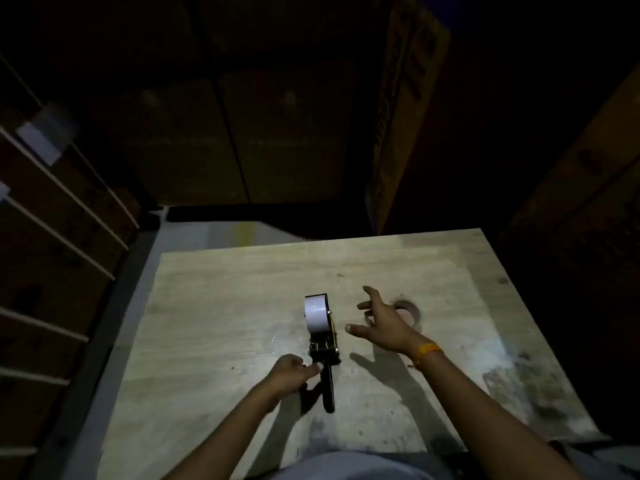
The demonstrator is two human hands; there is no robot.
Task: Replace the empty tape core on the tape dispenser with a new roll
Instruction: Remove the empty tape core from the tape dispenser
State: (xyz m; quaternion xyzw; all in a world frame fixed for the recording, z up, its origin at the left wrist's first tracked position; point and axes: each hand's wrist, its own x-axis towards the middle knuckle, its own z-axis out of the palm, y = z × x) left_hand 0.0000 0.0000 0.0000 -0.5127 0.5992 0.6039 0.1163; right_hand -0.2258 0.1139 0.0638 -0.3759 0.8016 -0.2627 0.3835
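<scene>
A black tape dispenser (325,355) lies on the wooden table (214,306), handle pointing toward me. A white tape roll (316,313) sits on its far end. My left hand (291,374) rests at the handle's left side, fingertips touching it near the top. My right hand (382,322) hovers to the right of the roll with fingers spread, holding nothing. Just behind that hand lies a brown empty tape core (408,311), partly hidden by it.
Stacked cardboard boxes (242,133) stand in the dark behind the table, more on shelves (52,220) at the left and right. The table's near right area (530,393) is stained dark. An orange band (427,351) circles my right wrist.
</scene>
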